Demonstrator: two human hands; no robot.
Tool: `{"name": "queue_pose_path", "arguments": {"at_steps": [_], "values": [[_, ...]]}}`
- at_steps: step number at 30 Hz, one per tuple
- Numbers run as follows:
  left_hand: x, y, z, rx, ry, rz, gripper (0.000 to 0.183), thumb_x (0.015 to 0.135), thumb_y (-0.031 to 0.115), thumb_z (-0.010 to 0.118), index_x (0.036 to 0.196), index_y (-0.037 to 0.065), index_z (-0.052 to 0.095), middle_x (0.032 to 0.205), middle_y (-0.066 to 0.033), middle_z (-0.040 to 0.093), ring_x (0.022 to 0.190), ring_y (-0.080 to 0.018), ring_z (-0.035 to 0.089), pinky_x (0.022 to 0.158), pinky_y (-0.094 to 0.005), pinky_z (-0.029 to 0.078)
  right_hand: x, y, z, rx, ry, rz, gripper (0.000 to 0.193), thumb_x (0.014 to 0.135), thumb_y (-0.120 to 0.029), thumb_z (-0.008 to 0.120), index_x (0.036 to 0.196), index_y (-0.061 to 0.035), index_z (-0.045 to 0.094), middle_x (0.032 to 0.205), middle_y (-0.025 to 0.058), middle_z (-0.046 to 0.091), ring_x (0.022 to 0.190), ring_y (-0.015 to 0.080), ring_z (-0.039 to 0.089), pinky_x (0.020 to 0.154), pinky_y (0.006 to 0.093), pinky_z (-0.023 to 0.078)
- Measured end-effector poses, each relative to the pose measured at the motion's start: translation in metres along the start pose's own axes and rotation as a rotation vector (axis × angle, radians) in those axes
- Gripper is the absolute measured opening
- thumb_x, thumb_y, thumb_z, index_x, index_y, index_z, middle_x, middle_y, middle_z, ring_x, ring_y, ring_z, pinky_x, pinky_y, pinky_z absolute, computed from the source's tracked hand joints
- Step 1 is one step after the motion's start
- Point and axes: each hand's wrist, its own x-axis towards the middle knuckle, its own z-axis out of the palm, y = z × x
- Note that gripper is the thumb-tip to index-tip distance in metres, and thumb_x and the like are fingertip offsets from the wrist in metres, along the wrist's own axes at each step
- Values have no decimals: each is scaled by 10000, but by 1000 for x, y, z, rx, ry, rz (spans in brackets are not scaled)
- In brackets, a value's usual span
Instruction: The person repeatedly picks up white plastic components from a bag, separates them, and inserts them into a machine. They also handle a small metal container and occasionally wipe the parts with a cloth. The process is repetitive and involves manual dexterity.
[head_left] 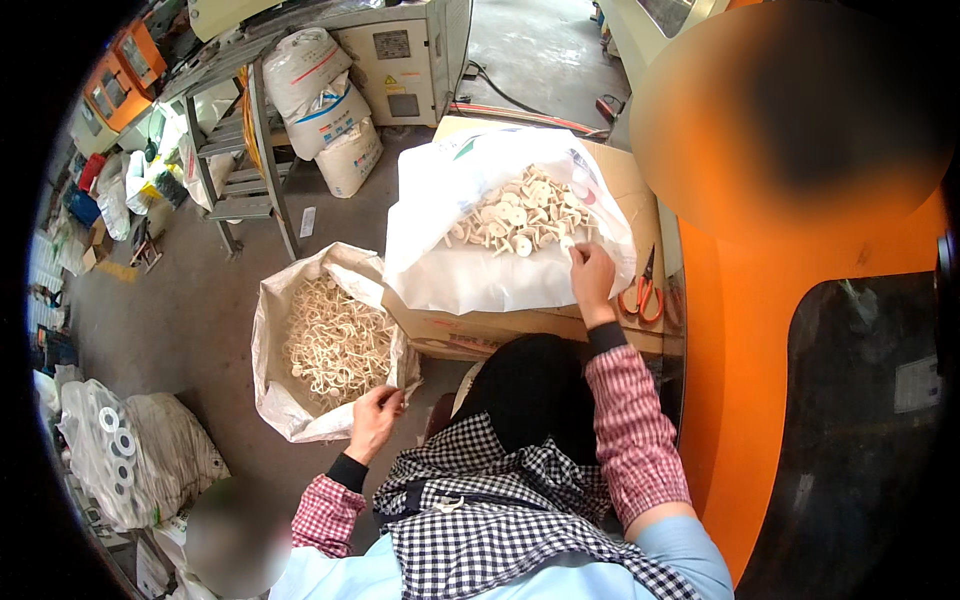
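Note:
My right hand (594, 277) is closed in a pinch at the near right of a white plastic bag (480, 285) spread over a cardboard box (455, 335). At its fingertips is a cream disc-shaped piece (567, 242). A heap of similar cream discs with stems (520, 212) lies on the bag. My left hand (375, 420), fingers drawn together, is beside the near right rim of an open woven sack (275, 385); what it holds, if anything, is too small to make out. Many thin, curved cream pieces (340, 340) fill the sack.
Orange-handled scissors (645, 295) lie on the box, right of my right hand. An orange machine (735, 400) stands close on the right. Stacked full sacks (325, 115) and a metal step stand (245, 205) are at the far left. A bagged bundle (140, 455) sits at the left.

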Motion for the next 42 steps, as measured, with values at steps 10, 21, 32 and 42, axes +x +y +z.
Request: {"name": "queue_pose_path", "arguments": {"at_steps": [10,21,32,42], "values": [[15,128,80,-580,-345,161,219,942,199,487,1022,5,547,762,-66,589,548,-91,553,454,-203,453,-147,-142,-90,678,-508,-48,124,818,-62,630,786,54,599,654,113,609,520,127,565,461,236,442],[66,171,94,-436,-360,42,269,956,190,432,1006,-58,523,780,-123,612,615,-180,614,546,-284,513,-162,-103,-142,989,-273,305,225,958,-215,448,786,-73,480,564,-10,470,407,51,413,363,167,309],[-144,290,200,-209,-1230,1235,419,758,219,663,1096,9,530,1053,-159,536,950,-322,542,825,-393,455,-256,-36,-165,696,55,582,219,918,-195,536,746,-61,561,635,-9,546,579,65,500,522,236,407],[-362,267,230,-934,-1942,1354,541,878,343,537,1222,-40,368,1034,-275,516,948,-396,530,789,-441,448,-280,-88,-223,242,-140,392,170,898,-174,557,828,-19,570,742,14,541,674,112,475,608,262,409]]}}
